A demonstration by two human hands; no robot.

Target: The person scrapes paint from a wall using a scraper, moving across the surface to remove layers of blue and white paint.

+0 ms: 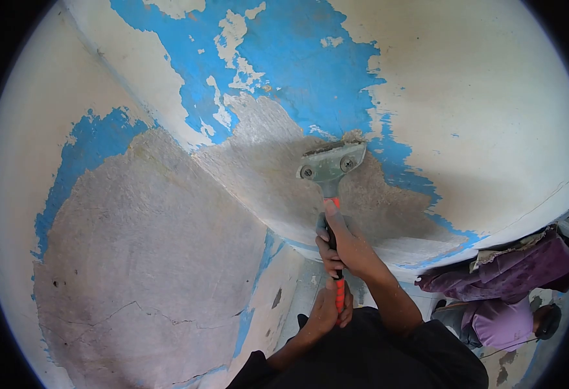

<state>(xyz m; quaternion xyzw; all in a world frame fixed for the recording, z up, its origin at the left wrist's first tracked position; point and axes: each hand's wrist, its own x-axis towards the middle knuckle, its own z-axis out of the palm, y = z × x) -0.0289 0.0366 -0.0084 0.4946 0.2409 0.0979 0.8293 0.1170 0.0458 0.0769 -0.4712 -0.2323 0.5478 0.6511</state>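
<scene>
You held the scraper (330, 165) in both hands, pressed up against the wall (492, 97). Your right hand (347, 245) was wrapped shut round the upper handle, thumb laid along the shaft toward the head. Your left hand (328, 311) was closed round the red butt end, just below the right and nearly touching it. The long axis ran almost straight away from your chest, head farthest out. The blade lay beyond the right hand, so that hand was nearer to it. The edge met the surface where bare plaster (168, 246) gave way to blue paint (310, 71), with loose chips along it. Low right, well apart, was a person in purple (501, 324).
</scene>
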